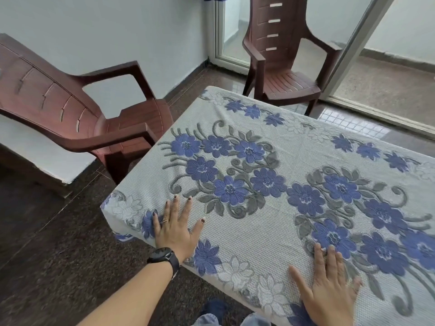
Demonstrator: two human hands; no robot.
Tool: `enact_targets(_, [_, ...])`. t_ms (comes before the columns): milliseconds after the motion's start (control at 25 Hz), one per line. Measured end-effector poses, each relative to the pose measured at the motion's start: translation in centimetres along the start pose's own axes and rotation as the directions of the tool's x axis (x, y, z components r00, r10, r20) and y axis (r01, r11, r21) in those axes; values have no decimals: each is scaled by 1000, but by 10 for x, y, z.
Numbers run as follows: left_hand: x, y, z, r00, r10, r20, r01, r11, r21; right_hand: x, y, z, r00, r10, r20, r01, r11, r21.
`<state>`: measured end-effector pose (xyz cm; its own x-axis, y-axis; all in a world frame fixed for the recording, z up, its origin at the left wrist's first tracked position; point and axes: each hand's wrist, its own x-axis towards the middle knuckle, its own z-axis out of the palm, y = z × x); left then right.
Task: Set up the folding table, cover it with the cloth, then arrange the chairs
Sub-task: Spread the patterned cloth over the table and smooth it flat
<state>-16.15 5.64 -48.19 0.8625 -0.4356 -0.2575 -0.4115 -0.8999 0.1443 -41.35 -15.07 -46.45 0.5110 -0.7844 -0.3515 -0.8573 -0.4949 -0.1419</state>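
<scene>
Table [110, 222] already standing and fully covered, filling the right and centre of the frame; cloth [270, 231] with blue flowers lying flat over the top and folding down at the near and left edges, probably so that the overhang keeps it from sliding; left hand [175, 228] laid flat on the cloth near the lower-left corner of the table, fingers [186, 208] straight and spread, gripping nothing, most likely to press out wrinkles and hold the corner in place; right hand [329, 285] at the lower right of the frame, also flat on the cloth, fingers extended and a little apart, holding nothing; both palms down rather than pinching, which suits smoothing more than pulling; dark watch [164, 255] on the left wrist; one brown chair [82, 118] at the left of the frame, just beside the left edge of the table, seat turned toward it, so seemingly close to a final place; second chair [282, 67] at the upper centre, beyond the far edge of the table, near the glass door [235, 43], perhaps still to be drawn in; judged so: covering nearly finished, arranging of chairs remaining.
</scene>
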Motion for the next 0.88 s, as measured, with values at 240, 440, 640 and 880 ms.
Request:
enact_targets(240, [0, -10, 1, 998, 57, -16, -58, 997, -55, -8, -10, -4, 998, 36, -48, -34, 999, 38])
enact_targets(440, [4, -5, -5, 994, 104, -45, -107, 992, -63, -20, -17, 19, 988, 88, -130, -90, 996, -5])
enact_targets(640, [8, -11, -1, 995, 98, -6, -98, 995, -24, -23, -9, 34, 995, 72, -70, -56, 976, 212])
enact_targets(880, [-3, 27, 10, 945, 326, -17, -326, 945, -4, -31, 7, 39, 964, -12, -265, 90, 954, 286])
